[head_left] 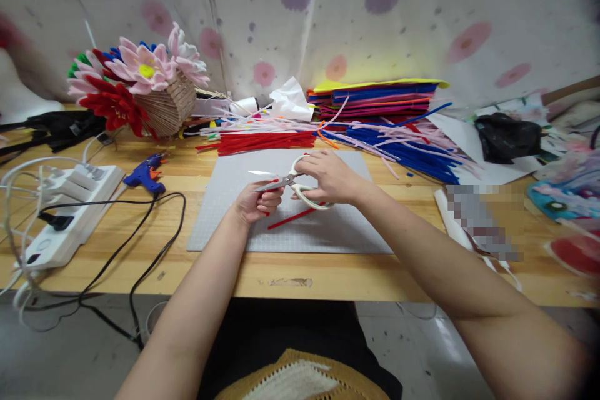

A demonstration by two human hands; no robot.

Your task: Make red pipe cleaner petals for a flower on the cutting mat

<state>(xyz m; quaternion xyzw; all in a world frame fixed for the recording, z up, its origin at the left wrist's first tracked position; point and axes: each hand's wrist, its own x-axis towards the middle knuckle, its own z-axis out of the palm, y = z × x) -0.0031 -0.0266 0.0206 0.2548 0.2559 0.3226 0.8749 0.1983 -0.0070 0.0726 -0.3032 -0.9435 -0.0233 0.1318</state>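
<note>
White-handled scissors (pixel 289 180) are in my right hand (pixel 325 174), its fingers through the loops and the blades apart, pointing left. My left hand (pixel 259 202) is closed just beneath the blades, around a short red pipe cleaner (pixel 267 213) of which only bits show between the fingers. The lower blade passes right by the left fingertips; whether it touches the red piece I cannot tell. A loose red pipe cleaner (pixel 291 219) lies aslant on the grey cutting mat (pixel 225 225) below both hands.
Behind the mat are red pipe cleaners (pixel 267 141), blue ones (pixel 422 159) and a stacked bundle (pixel 375 103). At left stand a basket of fluffy flowers (pixel 162 103), a blue glue gun (pixel 146 174) and a power strip (pixel 70 212) with trailing cables. A black bag (pixel 506 137) lies right.
</note>
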